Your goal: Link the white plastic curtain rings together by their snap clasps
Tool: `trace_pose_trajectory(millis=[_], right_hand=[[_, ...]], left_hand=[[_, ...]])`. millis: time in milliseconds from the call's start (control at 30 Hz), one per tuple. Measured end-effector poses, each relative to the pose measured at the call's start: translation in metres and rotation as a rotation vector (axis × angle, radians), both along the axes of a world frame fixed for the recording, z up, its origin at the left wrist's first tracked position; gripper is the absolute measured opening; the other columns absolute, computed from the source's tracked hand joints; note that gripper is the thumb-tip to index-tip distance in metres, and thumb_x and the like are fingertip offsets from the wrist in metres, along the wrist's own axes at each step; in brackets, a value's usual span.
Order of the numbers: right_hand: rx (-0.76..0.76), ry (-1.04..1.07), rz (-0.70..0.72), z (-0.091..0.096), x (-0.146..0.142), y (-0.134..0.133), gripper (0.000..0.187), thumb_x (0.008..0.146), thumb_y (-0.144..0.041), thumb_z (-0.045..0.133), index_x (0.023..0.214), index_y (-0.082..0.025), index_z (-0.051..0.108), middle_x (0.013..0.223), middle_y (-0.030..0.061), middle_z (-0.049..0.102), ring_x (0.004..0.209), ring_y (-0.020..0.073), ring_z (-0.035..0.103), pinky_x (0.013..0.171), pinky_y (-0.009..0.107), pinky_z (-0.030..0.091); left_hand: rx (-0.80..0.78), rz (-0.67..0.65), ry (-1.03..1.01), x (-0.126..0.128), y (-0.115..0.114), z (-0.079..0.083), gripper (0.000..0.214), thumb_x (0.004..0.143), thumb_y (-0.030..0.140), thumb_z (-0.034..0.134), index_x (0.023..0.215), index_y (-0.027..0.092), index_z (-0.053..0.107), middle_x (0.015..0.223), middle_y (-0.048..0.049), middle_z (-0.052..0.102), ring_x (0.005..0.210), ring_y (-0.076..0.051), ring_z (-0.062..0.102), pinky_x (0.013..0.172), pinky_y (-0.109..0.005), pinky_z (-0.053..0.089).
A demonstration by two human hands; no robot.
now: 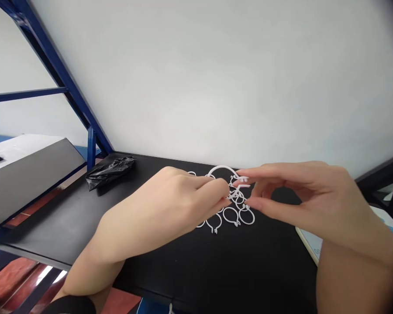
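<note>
A white plastic snap ring (223, 167), split at one side, is pinched between the thumb and fingers of my left hand (180, 205). Its two loose ends point right, with a small gap between them. Close to those ends is my right hand (301, 192), index fingertip at the upper end and thumb lower down, spread apart. Whether the index finger presses on the ring I cannot tell. Behind and below the hands, several smaller white rings (231, 215) lie in a loose cluster on the black tabletop (222, 266). One of them, a split ring (213, 227), gapes at its lower side.
A crumpled black plastic bag (111, 171) lies at the table's back left. Partly behind my right wrist rests a phone-like device (309, 242) with a pale edge. A blue metal frame (62, 69) rises at left against the white wall (216, 87).
</note>
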State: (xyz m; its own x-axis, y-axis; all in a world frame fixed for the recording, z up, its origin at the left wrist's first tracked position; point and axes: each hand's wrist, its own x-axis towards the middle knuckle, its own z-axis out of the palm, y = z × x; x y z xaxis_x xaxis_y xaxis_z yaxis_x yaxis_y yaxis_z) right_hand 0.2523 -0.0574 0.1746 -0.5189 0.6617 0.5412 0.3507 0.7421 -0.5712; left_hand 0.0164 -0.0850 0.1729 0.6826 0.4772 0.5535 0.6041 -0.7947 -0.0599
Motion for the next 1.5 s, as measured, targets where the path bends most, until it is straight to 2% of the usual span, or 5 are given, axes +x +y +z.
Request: trace_pose_trajectory(millis=[233,467,1000,1167,1500], right_hand=[[0.144,0.098,-0.033,-0.009,-0.003,0.006,0.019,0.079,-0.018,0.077,0.091,-0.033,0.077,0.079,-0.0044,0.076,0.064,0.0158,0.071,0.057,0.03,0.06],[0.247,0.117,-0.013,-0.011,-0.004,0.005,0.023,0.077,-0.013,0.078,0.088,-0.033,0.077,0.078,-0.0058,0.077,0.064,0.0162,0.072,0.057,0.031,0.061],[0.273,0.089,0.006,-0.015,-0.013,0.008,0.02,0.08,-0.011,0.074,0.085,-0.03,0.075,0.091,-0.004,0.078,0.078,0.0173,0.073,0.067,0.032,0.061],[0.275,0.054,-0.017,-0.015,-0.013,0.007,0.021,0.08,-0.014,0.075,0.093,-0.032,0.075,0.086,-0.0046,0.076,0.065,0.0146,0.07,0.063,0.031,0.06],[0.276,-0.02,-0.085,-0.013,-0.007,0.008,0.012,0.08,-0.023,0.076,0.087,-0.033,0.074,0.082,-0.0041,0.077,0.073,0.0199,0.073,0.064,0.034,0.062]], left_hand=[[0.113,-0.017,-0.011,-0.002,0.009,-0.01,0.017,0.099,0.021,0.048,0.085,0.017,0.057,0.06,0.005,0.05,0.049,-0.006,0.037,0.048,-0.022,0.03],[0.236,0.035,-0.177,-0.004,0.023,-0.012,0.046,0.087,0.056,0.062,0.111,0.018,0.054,0.1,-0.0095,0.063,0.065,-0.011,0.056,0.048,-0.022,0.039],[0.194,0.003,-0.112,-0.001,0.024,-0.015,0.012,0.092,0.028,0.058,0.097,0.017,0.057,0.077,0.0014,0.058,0.054,-0.006,0.047,0.047,-0.021,0.031],[0.191,0.0,-0.093,0.0,0.025,-0.015,0.013,0.092,0.027,0.056,0.1,0.017,0.058,0.078,0.001,0.061,0.054,-0.006,0.048,0.046,-0.021,0.031],[0.2,0.005,-0.076,0.002,0.025,-0.015,0.016,0.095,0.028,0.051,0.106,0.016,0.056,0.085,-0.0024,0.064,0.055,-0.006,0.053,0.046,-0.02,0.035]])
